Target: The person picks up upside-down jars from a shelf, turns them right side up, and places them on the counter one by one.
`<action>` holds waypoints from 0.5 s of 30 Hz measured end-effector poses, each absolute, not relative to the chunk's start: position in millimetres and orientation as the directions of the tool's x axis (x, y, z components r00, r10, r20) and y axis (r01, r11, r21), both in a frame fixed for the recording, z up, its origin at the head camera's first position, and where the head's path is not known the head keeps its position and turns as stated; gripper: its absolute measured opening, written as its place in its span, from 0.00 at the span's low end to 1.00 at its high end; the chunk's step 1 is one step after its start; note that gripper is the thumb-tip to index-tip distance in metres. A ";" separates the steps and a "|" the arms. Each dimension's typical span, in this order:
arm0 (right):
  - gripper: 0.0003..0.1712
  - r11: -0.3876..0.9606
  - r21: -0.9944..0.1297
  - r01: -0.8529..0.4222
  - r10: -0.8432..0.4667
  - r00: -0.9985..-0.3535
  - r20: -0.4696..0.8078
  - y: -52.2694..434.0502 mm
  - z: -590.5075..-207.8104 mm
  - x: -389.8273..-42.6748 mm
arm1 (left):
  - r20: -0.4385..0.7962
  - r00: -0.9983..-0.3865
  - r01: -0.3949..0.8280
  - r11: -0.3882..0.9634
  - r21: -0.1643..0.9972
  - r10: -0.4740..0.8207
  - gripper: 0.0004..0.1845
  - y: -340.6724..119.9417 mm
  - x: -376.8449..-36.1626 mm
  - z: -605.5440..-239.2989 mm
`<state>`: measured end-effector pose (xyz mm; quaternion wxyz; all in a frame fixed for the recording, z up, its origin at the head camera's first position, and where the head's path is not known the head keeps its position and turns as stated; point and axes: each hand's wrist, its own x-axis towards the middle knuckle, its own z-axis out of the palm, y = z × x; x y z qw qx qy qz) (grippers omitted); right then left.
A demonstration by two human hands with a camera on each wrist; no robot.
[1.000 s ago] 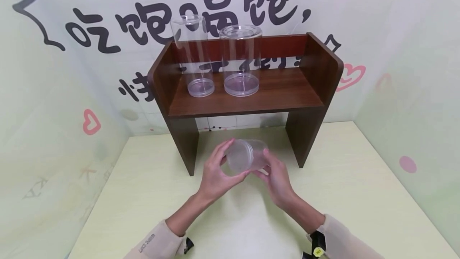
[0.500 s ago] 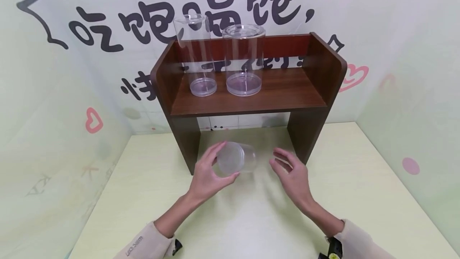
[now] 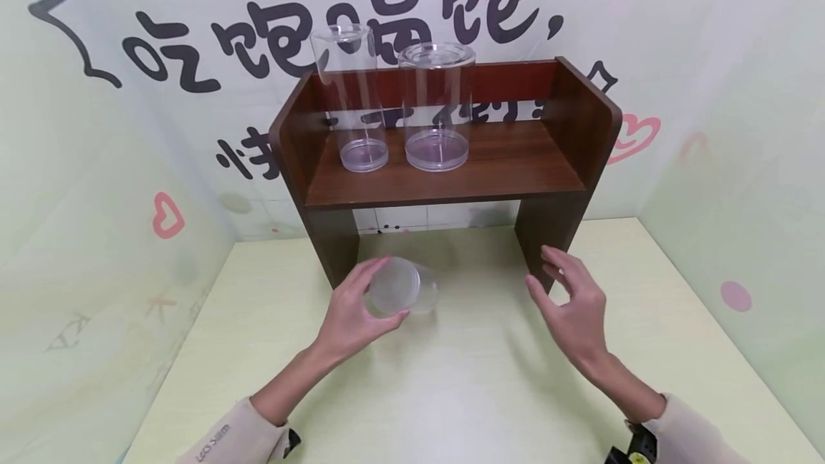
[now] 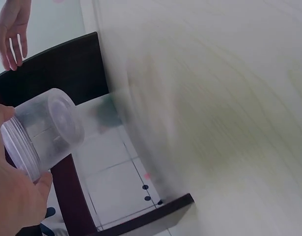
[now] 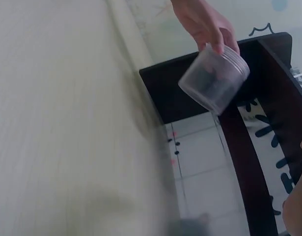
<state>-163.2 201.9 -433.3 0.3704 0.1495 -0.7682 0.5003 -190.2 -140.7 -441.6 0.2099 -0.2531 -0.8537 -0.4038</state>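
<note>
The clear plastic jar (image 3: 425,292) is in the left hand (image 3: 348,317), and the key relation is that its long axis runs away from that palm. Its ridged, broad end (image 3: 393,285) sits between the left thumb and fingers, its round face turned toward the head camera, while the other end points right and away, tipped well off upright. The left fingers are curled around the ridged end, thumb on the near side and the rest on the far side; the wrist views agree, and in them the jar appears lifted off the worktop (image 3: 445,399).

The right hand (image 3: 576,306) is well apart, to the right of the jar, beside the right leg of the wooden shelf (image 3: 503,170). Its fingers are loosely bent, with a gap between them and the thumb, and grasp nothing. From those fingers the jar lies to the left, its far end the nearer one, so the left hand is plainly the closer of the two.

The jar hangs in front of the shelf's lower bay, nearer its left leg.
</note>
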 end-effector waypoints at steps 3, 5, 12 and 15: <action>0.31 0.452 -0.644 -0.617 0.181 -0.644 0.744 214.5 -428.2 -164.8 | 0.558 -0.787 0.596 0.563 0.573 0.265 0.47 -146.8 -189.6 -440.9; 0.30 0.458 -0.633 -0.623 0.209 -0.617 0.759 222.2 -424.7 -166.2 | 0.553 -0.790 0.589 0.574 0.568 0.264 0.47 -151.2 -188.5 -440.4; 0.29 0.495 -0.618 -0.610 0.287 -0.556 0.780 242.3 -414.2 -173.7 | 0.532 -0.798 0.576 0.618 0.535 0.283 0.47 -167.2 -185.1 -441.5; 0.30 0.498 -0.638 -0.586 0.300 -0.574 0.762 248.2 -411.6 -178.3 | 0.518 -0.802 0.570 0.640 0.515 0.298 0.47 -173.5 -184.2 -442.0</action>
